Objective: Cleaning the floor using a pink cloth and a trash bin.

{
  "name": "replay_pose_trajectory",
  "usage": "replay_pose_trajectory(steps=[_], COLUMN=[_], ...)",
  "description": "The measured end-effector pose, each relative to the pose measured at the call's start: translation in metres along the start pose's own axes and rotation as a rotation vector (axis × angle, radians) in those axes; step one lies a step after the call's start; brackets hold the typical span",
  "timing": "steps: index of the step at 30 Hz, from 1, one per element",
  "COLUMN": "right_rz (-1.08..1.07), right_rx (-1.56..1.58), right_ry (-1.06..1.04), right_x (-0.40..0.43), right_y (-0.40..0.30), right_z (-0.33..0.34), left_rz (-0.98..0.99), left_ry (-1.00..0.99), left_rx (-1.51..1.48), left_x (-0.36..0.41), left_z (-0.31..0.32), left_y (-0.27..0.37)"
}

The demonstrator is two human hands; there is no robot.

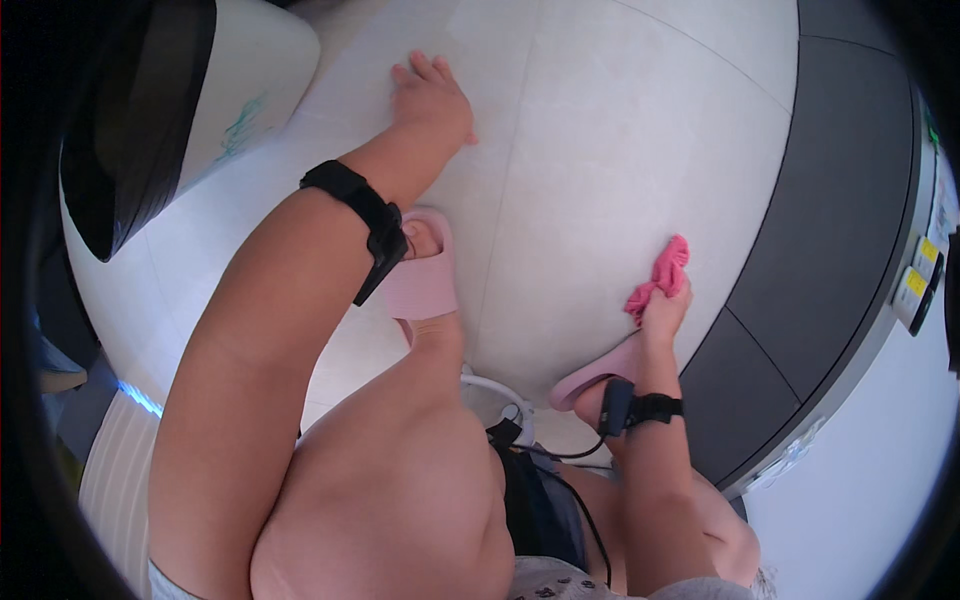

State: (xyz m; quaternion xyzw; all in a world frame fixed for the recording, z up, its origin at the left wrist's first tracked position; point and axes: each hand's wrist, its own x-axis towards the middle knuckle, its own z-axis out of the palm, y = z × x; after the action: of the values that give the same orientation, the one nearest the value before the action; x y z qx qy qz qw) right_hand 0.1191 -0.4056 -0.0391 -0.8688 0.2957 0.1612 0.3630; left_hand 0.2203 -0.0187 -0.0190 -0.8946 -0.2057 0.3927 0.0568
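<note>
My left hand point(433, 97) rests on the pale tiled floor point(600, 150), fingers spread and holding nothing. It is beyond my left foot, which wears a pink slide sandal point(421, 285). On the right, my right hand point(666, 311) grips a crumpled pink cloth point(664, 277) low over the floor, just beyond the other pink sandal point(589, 375). Whether the cloth touches the floor I cannot tell. Black straps with devices sit on both forearms, and a cable runs from the right one.
A white and black rounded appliance or bin point(259, 97) with green marks stands at the upper left. Dark grey cabinet fronts point(832, 202) curve along the right. A white ring-shaped base point(525, 412) lies between my legs. Ribbed white material point(120, 480) is at the lower left.
</note>
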Motion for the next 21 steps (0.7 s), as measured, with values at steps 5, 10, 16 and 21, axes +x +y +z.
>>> replay_pose_trajectory(steps=[5,10,16,21], right_rz=[-0.234,-0.035,0.156,0.244], right_rx=[-0.107,0.285,0.686,0.538], right_ry=[-0.044,-0.192,-0.068,0.041], right_x=[-0.046,-0.038,-0.003,0.055], right_y=[-0.053,-0.092,-0.073,-0.045], right_z=[0.064,0.085,0.013,-0.038], left_rz=[-0.052,0.034,0.06,0.088], left_ry=[-0.047,-0.051,0.027,-0.002], left_rx=[0.03,0.099,0.041,0.072], left_x=[-0.005,-0.01,-0.012,-0.014], left_z=[-0.006,-0.014,-0.008,-0.019], left_y=[-0.006,0.003,-0.011,-0.002])
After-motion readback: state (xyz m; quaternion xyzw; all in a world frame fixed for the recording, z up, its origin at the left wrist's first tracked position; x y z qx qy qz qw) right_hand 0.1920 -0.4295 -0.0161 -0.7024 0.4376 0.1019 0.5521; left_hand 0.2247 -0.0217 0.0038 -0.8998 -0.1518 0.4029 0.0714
